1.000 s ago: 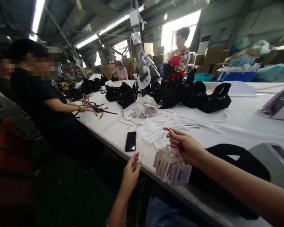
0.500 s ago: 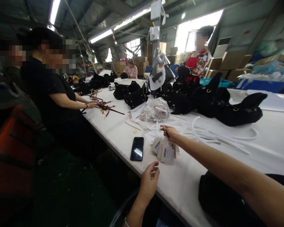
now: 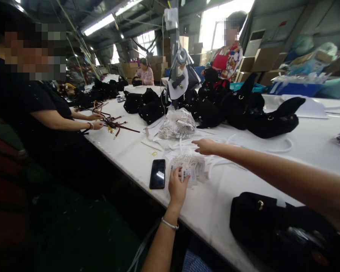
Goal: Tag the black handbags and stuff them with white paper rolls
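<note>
A bunch of small paper tags (image 3: 193, 166) lies on the white table (image 3: 130, 149) beside a black phone (image 3: 158, 173). My left hand (image 3: 177, 187) rests on the near edge of the tags, its fingers pinching one of them. My right hand (image 3: 205, 146) reaches out above the tags, over a heap of white tubes (image 3: 223, 145), with its fingers stretched and nothing in them. A black bag (image 3: 274, 223) lies under my right forearm at the table's near edge.
A clear plastic bag of parts (image 3: 177, 124) sits behind the tubes, with several black bags (image 3: 243, 109) beyond it. A person in black (image 3: 36, 113) works with brown straps (image 3: 113, 124) on the left. Two other people stand or sit at the far end.
My right hand has set the tags down on the table and let go of them. My left hand has moved up from the table's edge onto the tags.
</note>
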`<control>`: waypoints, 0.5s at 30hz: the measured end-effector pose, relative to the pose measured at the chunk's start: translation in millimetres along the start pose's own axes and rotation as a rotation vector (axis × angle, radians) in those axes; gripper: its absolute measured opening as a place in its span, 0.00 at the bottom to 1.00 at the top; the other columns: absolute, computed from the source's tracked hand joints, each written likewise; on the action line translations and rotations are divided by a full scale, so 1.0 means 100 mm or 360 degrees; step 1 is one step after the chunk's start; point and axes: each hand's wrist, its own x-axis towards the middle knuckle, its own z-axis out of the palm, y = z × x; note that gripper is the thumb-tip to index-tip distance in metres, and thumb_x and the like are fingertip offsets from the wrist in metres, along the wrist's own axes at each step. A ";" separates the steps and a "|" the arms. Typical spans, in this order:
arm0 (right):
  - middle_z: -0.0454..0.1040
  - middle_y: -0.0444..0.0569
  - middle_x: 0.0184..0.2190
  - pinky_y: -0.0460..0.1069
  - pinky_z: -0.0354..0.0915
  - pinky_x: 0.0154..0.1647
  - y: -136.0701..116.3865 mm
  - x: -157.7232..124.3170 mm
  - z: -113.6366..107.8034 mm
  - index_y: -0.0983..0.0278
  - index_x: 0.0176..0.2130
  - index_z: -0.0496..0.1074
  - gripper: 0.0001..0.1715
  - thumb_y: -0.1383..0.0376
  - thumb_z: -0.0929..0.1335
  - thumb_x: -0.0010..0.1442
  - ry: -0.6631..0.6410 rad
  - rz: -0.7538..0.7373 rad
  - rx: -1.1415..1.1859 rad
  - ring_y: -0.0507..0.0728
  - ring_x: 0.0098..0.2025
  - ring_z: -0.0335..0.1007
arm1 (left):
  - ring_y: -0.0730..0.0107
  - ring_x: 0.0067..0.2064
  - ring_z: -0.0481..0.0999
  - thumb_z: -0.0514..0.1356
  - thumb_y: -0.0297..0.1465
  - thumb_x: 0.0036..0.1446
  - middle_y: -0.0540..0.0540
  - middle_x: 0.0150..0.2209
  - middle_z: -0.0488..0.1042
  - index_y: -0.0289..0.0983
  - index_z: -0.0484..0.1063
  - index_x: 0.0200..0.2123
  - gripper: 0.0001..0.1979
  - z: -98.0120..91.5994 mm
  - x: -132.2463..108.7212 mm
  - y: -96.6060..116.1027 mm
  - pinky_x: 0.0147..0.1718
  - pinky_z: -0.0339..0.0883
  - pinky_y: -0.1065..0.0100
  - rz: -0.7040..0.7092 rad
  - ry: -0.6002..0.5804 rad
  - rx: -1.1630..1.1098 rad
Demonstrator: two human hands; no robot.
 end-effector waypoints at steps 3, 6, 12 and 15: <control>0.78 0.56 0.50 0.58 0.66 0.52 -0.03 -0.52 -0.34 0.61 0.53 0.77 0.20 0.66 0.71 0.59 -0.0055 -0.0116 -0.0163 0.69 0.54 0.72 | 0.59 0.48 0.72 0.70 0.33 0.53 0.42 0.49 0.72 0.40 0.72 0.51 0.22 0.08 0.11 0.03 0.51 0.66 0.59 0.0060 0.0056 0.0177; 0.80 0.51 0.46 0.55 0.68 0.47 0.02 -1.16 -0.63 0.57 0.52 0.78 0.19 0.61 0.67 0.63 0.0003 -0.0270 -0.0258 0.65 0.47 0.76 | 0.56 0.53 0.71 0.71 0.33 0.50 0.43 0.49 0.72 0.41 0.75 0.45 0.18 0.16 0.24 0.06 0.53 0.64 0.59 0.0110 0.0079 0.0295; 0.82 0.47 0.41 0.54 0.70 0.43 0.40 -2.41 -0.86 0.56 0.46 0.81 0.18 0.55 0.66 0.62 0.0542 -0.0321 0.0025 0.62 0.41 0.78 | 0.62 0.43 0.75 0.67 0.28 0.53 0.44 0.42 0.74 0.38 0.78 0.30 0.01 0.13 0.43 0.07 0.46 0.67 0.63 0.0141 0.0029 0.0287; 0.82 0.45 0.40 0.55 0.70 0.42 0.57 -2.95 -0.75 0.53 0.44 0.81 0.17 0.53 0.66 0.62 0.0821 -0.0113 0.0139 0.62 0.40 0.78 | 0.64 0.38 0.75 0.67 0.29 0.52 0.44 0.38 0.76 0.36 0.78 0.30 0.02 0.06 0.50 0.05 0.44 0.68 0.64 0.0120 0.0015 0.0172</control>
